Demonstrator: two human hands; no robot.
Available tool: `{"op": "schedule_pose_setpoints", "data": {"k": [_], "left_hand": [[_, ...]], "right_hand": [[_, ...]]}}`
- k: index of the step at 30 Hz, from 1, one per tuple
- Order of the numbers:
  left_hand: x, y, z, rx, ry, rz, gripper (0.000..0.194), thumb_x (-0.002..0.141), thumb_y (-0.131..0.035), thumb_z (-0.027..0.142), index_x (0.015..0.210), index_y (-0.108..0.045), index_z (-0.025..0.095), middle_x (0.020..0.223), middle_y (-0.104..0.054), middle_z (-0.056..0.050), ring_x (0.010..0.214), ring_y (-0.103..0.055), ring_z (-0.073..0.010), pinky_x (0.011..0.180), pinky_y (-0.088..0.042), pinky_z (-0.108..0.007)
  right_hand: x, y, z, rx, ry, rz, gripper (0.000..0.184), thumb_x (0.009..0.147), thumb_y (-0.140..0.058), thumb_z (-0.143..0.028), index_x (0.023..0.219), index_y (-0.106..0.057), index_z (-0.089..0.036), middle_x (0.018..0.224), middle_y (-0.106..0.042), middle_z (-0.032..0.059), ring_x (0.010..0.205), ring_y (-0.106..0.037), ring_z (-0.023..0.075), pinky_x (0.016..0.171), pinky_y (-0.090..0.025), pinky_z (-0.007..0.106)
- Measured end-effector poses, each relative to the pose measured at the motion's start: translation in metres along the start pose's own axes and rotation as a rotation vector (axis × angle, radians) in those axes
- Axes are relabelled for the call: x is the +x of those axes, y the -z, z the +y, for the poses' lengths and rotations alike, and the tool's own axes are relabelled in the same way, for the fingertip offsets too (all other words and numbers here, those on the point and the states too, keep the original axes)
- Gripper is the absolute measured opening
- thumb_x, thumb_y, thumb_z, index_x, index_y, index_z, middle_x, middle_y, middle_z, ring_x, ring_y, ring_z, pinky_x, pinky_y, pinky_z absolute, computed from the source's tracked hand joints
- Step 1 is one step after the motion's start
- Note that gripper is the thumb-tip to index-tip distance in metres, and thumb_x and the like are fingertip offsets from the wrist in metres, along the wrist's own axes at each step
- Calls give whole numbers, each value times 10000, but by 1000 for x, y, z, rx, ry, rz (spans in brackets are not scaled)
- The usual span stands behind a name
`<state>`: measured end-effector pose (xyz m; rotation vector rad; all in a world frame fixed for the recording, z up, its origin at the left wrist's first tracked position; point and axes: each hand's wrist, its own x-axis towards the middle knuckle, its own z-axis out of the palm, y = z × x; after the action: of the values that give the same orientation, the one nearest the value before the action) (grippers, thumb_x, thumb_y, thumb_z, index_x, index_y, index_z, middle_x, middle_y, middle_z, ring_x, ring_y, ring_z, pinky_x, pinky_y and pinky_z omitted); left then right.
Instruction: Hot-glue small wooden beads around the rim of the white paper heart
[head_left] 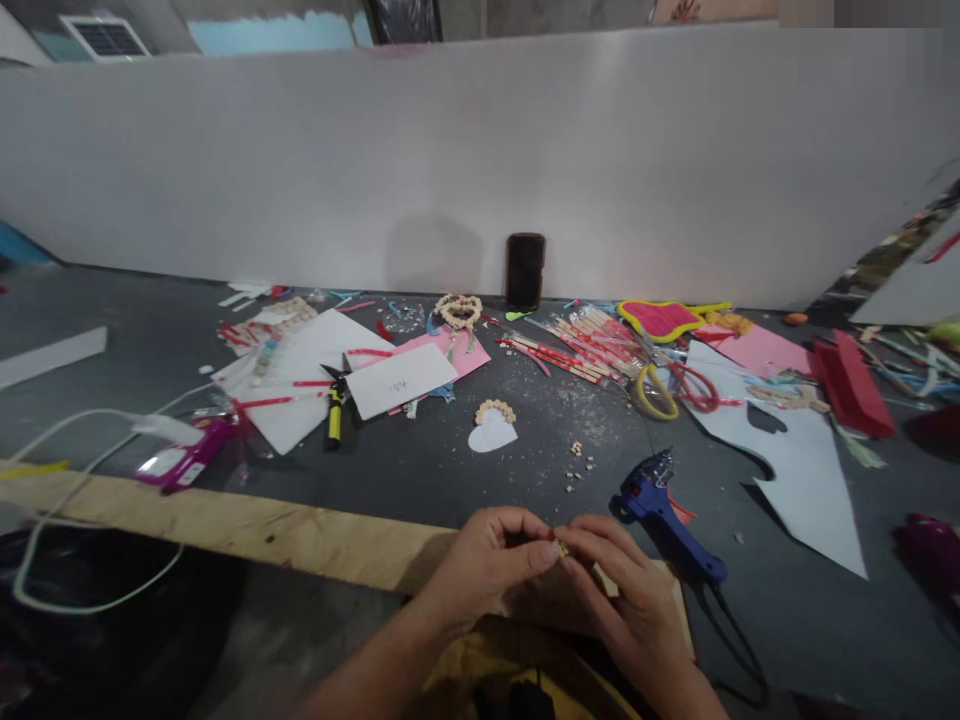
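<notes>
A dark phone (526, 272) is standing upright, leaning against a long white panel (300, 170) behind it. To the phone's left and closer to the viewer, a white card (401, 382) with handwritten marks is lying across pink paper (471, 348); farther left of the phone, a yellow-and-black cutter (334, 415) is lying next to that card, and a purple glue gun (184, 455) is resting farther out still. Right of the phone, red-patterned sticks (589, 345) are spreading under clear plastic, scissors (672, 384) with yellow and red handles are lying beyond them, and a large cut white sheet (810, 490) and a folded red piece (851, 385) are sitting farthest right.
</notes>
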<state>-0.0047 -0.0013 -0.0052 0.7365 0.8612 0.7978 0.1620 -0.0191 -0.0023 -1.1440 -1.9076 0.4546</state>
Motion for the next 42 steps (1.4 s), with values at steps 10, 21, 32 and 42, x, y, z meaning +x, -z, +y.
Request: {"op": "schedule_pose_setpoints", "data": {"k": [10,21,32,42], "left_hand": [[5,4,2,74,-61,12,354,616,-786,280,902,-617,157,793,-633,-12,743,-558,-119,698,-411,-225],[7,2,2,93,-52,65,249,685,-732,321,847,-676,139,732,-652,-26,568,-511,-69,564,-381,-191],[6,10,3,83,-106,130,241,673,-746,311,819,-642,150,686,-614,4,595,-496,-65,569,-377,-169],[7,22,7,66,-129,179,238,661,-753,283,840,-661,156,748,-661,-15,652,-546,-84,625,-408,-182]], "right_hand": [[0,-3,2,13,7,-45,229,850,-509,-156,1029,-631,-229,906,-641,54,810,-641,137,692,-537,211],[-16,49,45,-601,-145,195,303,879,-452,-364,1093,-565,-182,976,-614,112,912,-559,251,834,-449,413],[-32,49,90,-895,-238,-74,452,878,-360,-414,1134,-529,-83,935,-655,170,815,-596,289,754,-458,425],[-16,66,53,-332,-668,187,475,793,-428,-526,1040,-612,-164,735,-681,63,602,-632,215,522,-501,301]]}}
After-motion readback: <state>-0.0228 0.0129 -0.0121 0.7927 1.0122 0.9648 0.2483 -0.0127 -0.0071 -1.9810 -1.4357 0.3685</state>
